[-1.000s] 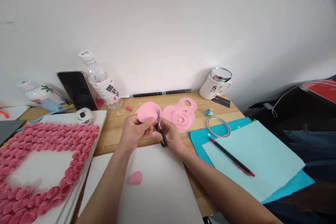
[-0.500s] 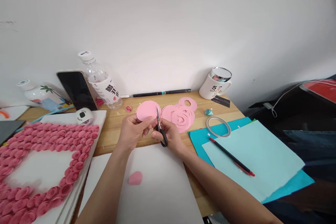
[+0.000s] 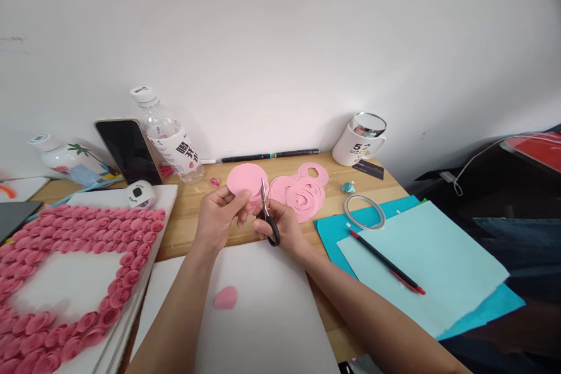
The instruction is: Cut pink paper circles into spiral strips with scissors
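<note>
A round piece of pink paper (image 3: 246, 178) is pinched in my left hand (image 3: 220, 212), thumb on top of it. My right hand (image 3: 283, 225) is wrapped round a pair of scissors (image 3: 273, 230) with black handles. Their blades point away from me and lie against the paper's right edge. Just right of the blades, a pile of cut pink paper rings and spirals (image 3: 302, 196) lies on the wooden table. Below my hands is a white board (image 3: 263, 304) with a small pink paper scrap (image 3: 225, 298) on it.
At left, rows of pink paper roses (image 3: 123, 295) frame a board. A phone (image 3: 129, 151) and a plastic bottle (image 3: 175, 137) stand behind it. On the right are a mug (image 3: 357, 141), a roll of tape (image 3: 364, 211), a pen (image 3: 385, 261) and pale blue paper sheets (image 3: 438, 269).
The paper disc has shifted slightly up and left and tilted in my left hand. My right hand and the scissors have barely moved.
</note>
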Demonstrator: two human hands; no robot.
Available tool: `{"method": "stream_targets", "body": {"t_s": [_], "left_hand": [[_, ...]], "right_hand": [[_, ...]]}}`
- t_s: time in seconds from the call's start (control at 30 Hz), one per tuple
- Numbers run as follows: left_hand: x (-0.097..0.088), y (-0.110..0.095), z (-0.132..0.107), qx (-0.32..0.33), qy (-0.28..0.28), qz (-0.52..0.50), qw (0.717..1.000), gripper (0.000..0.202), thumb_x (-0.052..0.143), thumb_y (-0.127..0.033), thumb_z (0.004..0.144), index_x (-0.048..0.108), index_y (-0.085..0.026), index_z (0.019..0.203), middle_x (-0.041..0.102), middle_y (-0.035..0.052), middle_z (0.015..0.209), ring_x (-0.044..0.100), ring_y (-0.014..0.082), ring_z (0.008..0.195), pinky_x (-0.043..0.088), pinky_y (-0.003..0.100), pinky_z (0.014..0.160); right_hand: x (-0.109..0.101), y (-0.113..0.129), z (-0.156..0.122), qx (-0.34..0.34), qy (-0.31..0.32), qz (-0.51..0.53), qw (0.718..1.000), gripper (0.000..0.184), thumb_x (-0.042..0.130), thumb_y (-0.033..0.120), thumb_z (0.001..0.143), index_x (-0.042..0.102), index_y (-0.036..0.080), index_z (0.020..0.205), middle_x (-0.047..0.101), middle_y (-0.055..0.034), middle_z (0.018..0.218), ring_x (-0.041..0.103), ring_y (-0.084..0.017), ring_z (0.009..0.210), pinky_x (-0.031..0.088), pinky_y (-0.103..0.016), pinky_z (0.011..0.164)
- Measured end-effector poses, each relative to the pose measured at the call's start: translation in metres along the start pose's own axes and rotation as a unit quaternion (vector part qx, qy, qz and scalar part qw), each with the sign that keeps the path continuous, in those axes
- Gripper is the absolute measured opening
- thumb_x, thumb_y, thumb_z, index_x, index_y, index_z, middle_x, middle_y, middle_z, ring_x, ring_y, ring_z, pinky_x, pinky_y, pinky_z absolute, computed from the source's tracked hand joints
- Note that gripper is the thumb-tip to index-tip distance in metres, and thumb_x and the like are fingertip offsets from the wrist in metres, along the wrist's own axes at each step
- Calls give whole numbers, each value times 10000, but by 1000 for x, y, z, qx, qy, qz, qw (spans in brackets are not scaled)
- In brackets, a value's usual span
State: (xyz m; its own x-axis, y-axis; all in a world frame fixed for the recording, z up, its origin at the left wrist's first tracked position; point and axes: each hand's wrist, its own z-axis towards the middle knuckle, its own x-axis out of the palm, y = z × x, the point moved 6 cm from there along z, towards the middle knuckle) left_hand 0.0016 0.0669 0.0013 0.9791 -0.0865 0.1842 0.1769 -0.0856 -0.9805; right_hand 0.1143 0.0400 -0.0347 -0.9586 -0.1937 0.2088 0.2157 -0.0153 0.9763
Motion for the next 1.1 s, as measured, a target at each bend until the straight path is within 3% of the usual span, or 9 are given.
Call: {"method": "stream_targets", "body": {"t_s": [0.23,0.5,0.8,1.1], "left_hand": [[-1,0,0,1,-6,16,1000,233,683,-246,640,522,-143,505,452,-54,398,366,36,354,272,189,361],[2,1,0,-8,18,33,999,176,665,-211,640,558,-134,523,492,-44,440,369,26,343,257,174,333],[0,0,-1,-3,14,36,999,182,656,-208,644,550,-136,516,495,-44,442,368,25,343,261,176,340],[-1,-2,-1,5,5,35,999,208,658,-207,651,519,-140,511,472,-52,434,356,25,344,249,178,349]], "right_hand": [[1,0,1,-9,15,-27,999,389,731,456,604,523,169,763,428,63,548,371,-67,464,308,-206,443],[-3,5,3,-48,15,-22,999,413,742,440,607,491,178,804,463,26,665,429,-106,607,344,-225,537],[-3,8,2,-63,3,-42,997,361,727,429,629,516,172,773,437,38,633,384,-85,554,319,-211,499],[-4,2,2,-34,13,-25,999,316,711,380,650,510,170,773,410,57,603,342,-62,506,282,-198,464]]}}
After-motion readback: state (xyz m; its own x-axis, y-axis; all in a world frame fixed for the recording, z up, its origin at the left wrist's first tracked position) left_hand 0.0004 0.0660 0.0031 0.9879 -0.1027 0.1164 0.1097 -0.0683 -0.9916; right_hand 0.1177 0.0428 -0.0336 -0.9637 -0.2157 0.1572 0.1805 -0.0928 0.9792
